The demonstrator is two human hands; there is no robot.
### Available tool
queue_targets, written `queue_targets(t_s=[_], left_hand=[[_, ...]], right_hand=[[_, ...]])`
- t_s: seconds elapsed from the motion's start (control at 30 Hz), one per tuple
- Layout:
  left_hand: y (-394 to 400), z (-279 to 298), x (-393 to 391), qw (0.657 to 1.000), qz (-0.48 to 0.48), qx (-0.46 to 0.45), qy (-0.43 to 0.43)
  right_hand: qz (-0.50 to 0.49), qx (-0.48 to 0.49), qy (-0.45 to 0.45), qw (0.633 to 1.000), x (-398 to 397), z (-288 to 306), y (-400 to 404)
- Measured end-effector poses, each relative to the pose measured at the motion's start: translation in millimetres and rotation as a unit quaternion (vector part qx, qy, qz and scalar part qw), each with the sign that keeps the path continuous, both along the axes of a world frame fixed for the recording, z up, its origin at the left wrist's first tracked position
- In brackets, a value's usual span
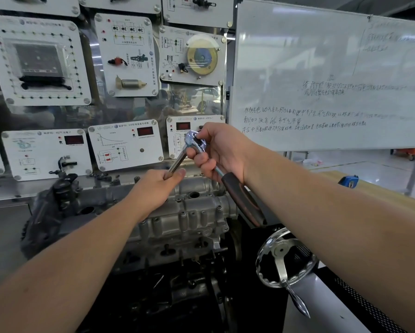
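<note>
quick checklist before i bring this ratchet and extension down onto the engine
1. Right hand grips the ratchet at its head: ok.
2. Left hand holds the extension bar: ok.
3. Extension bar fully seated in the ratchet: cannot tell, fingers cover the joint.
4. Socket on the bar's lower end: cannot tell, hidden inside the left hand.
5. Bar lined up with a bolt on the engine: not ok, the tool is held up off the engine with the bar tilted.
</note>
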State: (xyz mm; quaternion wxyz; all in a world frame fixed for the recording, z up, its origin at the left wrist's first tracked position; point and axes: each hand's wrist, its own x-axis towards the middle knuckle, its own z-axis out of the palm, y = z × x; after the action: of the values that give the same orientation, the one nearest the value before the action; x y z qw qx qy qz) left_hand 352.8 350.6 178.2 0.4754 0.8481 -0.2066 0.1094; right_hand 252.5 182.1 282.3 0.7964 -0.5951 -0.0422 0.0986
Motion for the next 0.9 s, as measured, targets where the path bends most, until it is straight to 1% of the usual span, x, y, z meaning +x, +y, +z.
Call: queue_targets(t_s=[0.1, 0.2, 0.27, 0.37, 0.43, 0.5, 0.57, 0.6, 0.67, 0.7, 0.73, 0.83, 0.9], left_hand=[[-6.2, 2.9, 0.6, 1.0, -0.009, -0.007, 0.0], [-20.3, 4.0, -3.8, 1.0, 0.001, -0.013, 0.008], [-38.0, 3.9, -10.6, 0.999, -0.002, -0.043, 0.024], [-78.3, 6.8, -30.0, 0.985, -0.048, -0.138, 0.093], [-107.9, 11.2, -46.7, 0.962, -0.071, -0.211, 0.159], [-132.5, 10.9, -64.9, 0.934, -0.094, -0.257, 0.229], [-150.3, 0.7, -80.7, 0.899, -0.131, -0.286, 0.304], [-157.0, -8.3, -89.1, 0.882, -0.148, -0.293, 0.336], [-168.1, -28.9, -104.9, 0.859, -0.177, -0.295, 0.38], [-174.0, -38.4, -112.7, 0.851, -0.189, -0.292, 0.394], [-180.8, -46.2, -120.4, 0.845, -0.199, -0.287, 0.405], [-208.6, -57.8, -146.9, 0.823, -0.233, -0.278, 0.438], [-228.4, -60.2, -164.5, 0.794, -0.268, -0.286, 0.464]], right_hand=[[-0.011, 0.013, -0.006, 1.0, -7.8, 3.6, -4.8], [-0.037, 0.036, -0.031, 0.998, -21.0, 13.9, -17.0], [-0.065, 0.04, -0.044, 0.996, -32.9, 19.7, -27.0], [-0.122, 0.026, -0.063, 0.99, -54.0, 20.4, -42.4], [-0.172, -0.009, -0.071, 0.983, -65.4, 16.3, -51.5], [-0.232, -0.065, -0.079, 0.967, -73.3, 6.4, -61.5], [-0.299, -0.149, -0.096, 0.938, -79.1, -10.1, -73.1], [-0.331, -0.207, -0.112, 0.914, -82.9, -20.8, -79.3], [-0.372, -0.338, -0.135, 0.854, -90.0, -43.3, -92.1], [-0.381, -0.401, -0.135, 0.822, -93.1, -54.3, -98.4], [-0.381, -0.449, -0.131, 0.798, -96.5, -63.8, -104.2], [-0.402, -0.503, -0.117, 0.756, -112.5, -88.2, -126.7], [-0.405, -0.57, -0.119, 0.705, -128.4, -102.4, -143.8]])
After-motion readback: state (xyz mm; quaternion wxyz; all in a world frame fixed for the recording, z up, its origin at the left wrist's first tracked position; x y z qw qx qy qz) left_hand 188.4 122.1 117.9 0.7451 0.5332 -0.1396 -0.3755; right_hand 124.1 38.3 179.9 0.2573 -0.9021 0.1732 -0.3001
